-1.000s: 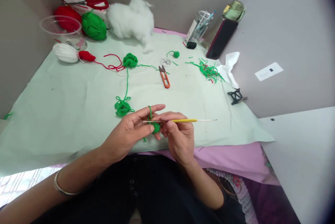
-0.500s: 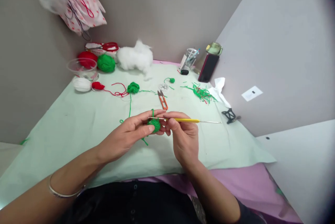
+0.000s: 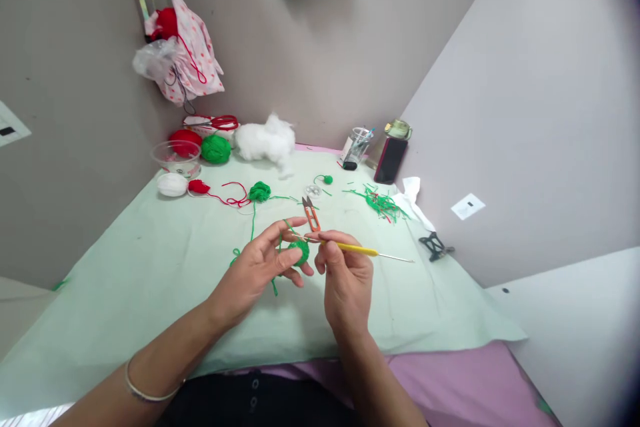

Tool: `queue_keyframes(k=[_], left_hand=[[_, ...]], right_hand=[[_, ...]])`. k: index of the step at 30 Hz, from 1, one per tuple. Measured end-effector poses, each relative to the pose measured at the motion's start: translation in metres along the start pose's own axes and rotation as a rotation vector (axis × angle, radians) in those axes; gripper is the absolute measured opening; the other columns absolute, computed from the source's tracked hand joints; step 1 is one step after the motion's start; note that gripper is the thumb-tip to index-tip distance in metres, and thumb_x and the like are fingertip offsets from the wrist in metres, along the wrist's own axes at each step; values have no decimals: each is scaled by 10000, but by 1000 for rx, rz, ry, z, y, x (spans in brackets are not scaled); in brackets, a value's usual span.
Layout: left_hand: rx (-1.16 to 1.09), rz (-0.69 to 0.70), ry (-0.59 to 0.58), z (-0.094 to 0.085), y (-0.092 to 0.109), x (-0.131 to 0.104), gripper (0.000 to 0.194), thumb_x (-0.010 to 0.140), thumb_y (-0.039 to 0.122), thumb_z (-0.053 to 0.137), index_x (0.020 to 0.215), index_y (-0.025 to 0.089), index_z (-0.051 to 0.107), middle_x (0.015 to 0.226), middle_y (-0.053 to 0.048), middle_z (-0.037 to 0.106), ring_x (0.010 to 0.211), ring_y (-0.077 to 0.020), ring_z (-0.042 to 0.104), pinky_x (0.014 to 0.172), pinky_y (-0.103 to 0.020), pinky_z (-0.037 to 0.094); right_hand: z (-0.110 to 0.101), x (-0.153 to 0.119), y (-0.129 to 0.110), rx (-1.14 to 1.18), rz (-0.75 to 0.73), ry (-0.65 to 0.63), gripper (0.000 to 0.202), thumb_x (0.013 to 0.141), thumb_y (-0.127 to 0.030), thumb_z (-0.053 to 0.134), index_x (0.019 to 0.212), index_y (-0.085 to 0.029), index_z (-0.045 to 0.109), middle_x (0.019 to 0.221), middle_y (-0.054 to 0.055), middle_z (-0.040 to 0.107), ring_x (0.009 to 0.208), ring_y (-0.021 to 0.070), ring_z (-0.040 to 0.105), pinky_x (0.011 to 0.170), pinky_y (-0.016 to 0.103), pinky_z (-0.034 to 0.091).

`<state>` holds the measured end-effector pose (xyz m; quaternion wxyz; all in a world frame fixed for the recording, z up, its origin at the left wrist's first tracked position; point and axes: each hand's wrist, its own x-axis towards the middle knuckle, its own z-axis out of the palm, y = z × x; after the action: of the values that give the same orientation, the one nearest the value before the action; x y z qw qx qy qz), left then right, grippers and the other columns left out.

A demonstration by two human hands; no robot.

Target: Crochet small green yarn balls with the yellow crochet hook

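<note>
While left hand (image 3: pixel 250 275), angled inward, pinches green crochet (image 3: pixel 301 250), upright right hand (image 3: pixel 349 280) grips yellow hook (image 3: pixel 361 250), axis crosswise, left end at crochet

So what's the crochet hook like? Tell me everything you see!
The crochet hook has a yellow, plastic-looking grip and a thin, silvery, metal-looking shaft at each end. The right hand holds it slanted, right end lower in the picture. Its left tip is by the green crochet piece; whether it's in a loop is unclear.
</note>
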<state>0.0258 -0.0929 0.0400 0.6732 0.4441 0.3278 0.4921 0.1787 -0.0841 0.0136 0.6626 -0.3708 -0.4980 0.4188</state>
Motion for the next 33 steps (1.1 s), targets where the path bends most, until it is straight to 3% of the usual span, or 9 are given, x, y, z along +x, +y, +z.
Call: queue_keyframes(k=[4,9,12,14,16,20,27,30,33], left_hand=[[16,12,50,-3,0,-1,639,861,324,826,1450,245,590,1102,-41,679,1033,-194,659,924,-334,542],[30,-9,8,-4,5,-3,903,868,349,820,1630,237,348,1001,-17,672,826,-152,624,725,-292,524],[26,-15,23,2,5,-7,951,863,330,828,1653,256,303,995,-7,682,804,-146,616,733,-287,519],[-25,-15,79,8,1,-10,886,861,310,832,1622,268,381,1008,-10,700,896,-162,632,822,-289,524],[-136,-64,122,13,-3,-14,752,872,309,823,1551,272,502,1007,-7,711,937,-155,633,886,-276,515],[-390,-224,98,14,-7,-16,478,914,287,772,1377,210,681,1003,-33,727,881,-138,655,828,-253,538],[-391,-185,47,8,0,-13,383,945,272,735,1314,169,738,984,-68,740,887,-159,697,787,-248,556],[-321,-143,36,11,-2,-15,435,913,271,779,1344,243,725,1062,-49,723,920,-166,688,803,-270,559],[-219,-106,66,12,-5,-17,486,872,282,828,1346,295,723,1100,-27,711,1011,-175,663,847,-263,538]], right_hand=[[0,0,-3,27,-13,-51,178,954,-380,696,959,-226,783,866,35,777,570,98,505,589,268,511],[-3,-3,-7,-13,-92,-125,147,989,-311,650,990,-258,787,920,37,781,593,111,560,569,274,525],[-5,-9,-3,-326,-403,-100,216,968,-195,657,1076,-316,799,1012,60,774,778,174,670,667,329,584],[-6,-15,1,-565,-661,-50,363,927,-114,683,1180,-354,783,1080,78,767,908,213,690,731,363,602],[-6,-18,4,-644,-785,-13,468,910,-66,680,1253,-376,753,1091,78,759,934,221,684,734,372,601],[-8,-17,-3,-393,-565,-31,376,948,-70,643,1171,-342,774,986,47,746,890,192,688,720,348,585],[-18,-13,-16,92,-126,18,138,986,-249,671,969,-275,805,849,-4,734,665,106,628,642,268,521],[-16,-13,-16,90,-115,-53,130,984,-262,676,982,-278,805,879,0,748,715,117,657,668,271,544],[-12,-13,-16,-86,-223,-88,168,989,-203,660,1029,-272,808,955,26,789,870,151,705,758,292,576]])
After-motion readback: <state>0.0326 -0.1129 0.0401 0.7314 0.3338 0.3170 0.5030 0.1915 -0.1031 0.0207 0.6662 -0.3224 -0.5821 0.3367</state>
